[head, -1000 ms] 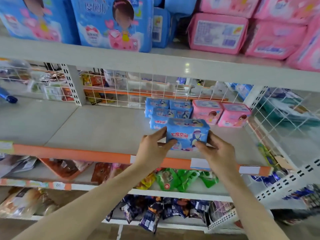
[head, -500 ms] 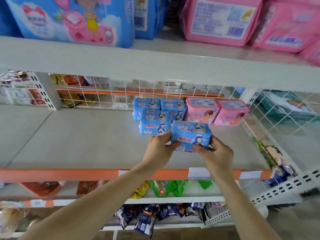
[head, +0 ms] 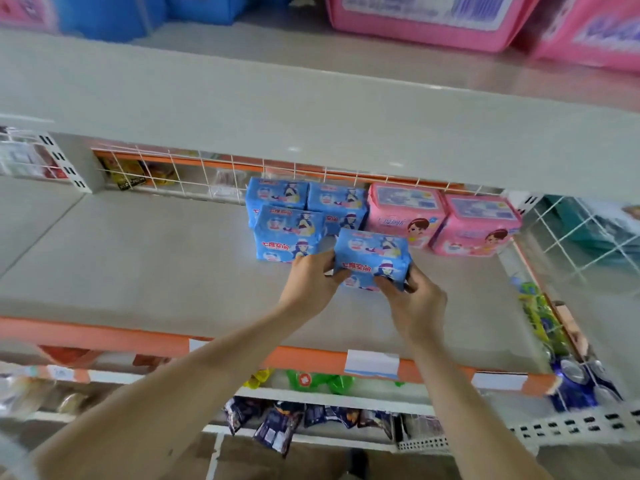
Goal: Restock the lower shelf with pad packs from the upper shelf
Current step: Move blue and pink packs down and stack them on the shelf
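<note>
Both hands hold one blue pad pack (head: 372, 258) over the lower shelf (head: 138, 265). The left hand (head: 313, 278) curls round the pack's left end. The right hand (head: 415, 303) pinches its lower right corner between thumb and fingers. The fingers hide the pack's bottom edge, so whether it rests on the board cannot be told.

The pack sits just right of the front blue pack (head: 289, 237), with a narrow gap between their near edges. Behind them, two more blue packs (head: 337, 202) stand against the wire back grid (head: 214, 174). Two pink packs (head: 478, 226) stand side by side to the right, the nearer one close to the held pack's upper right corner.

Left of the blue packs, grey board runs wide to the perforated upright (head: 65, 164). A band of board lies between the hands and the orange front strip (head: 104, 337), which carries a white label (head: 372, 363). On the right, a wire side divider (head: 571, 237) bounds the board just past the pink packs. The upper shelf (head: 311, 109) overhangs low above the back row and bears large pink packs (head: 433, 19), which are blurred.
</note>
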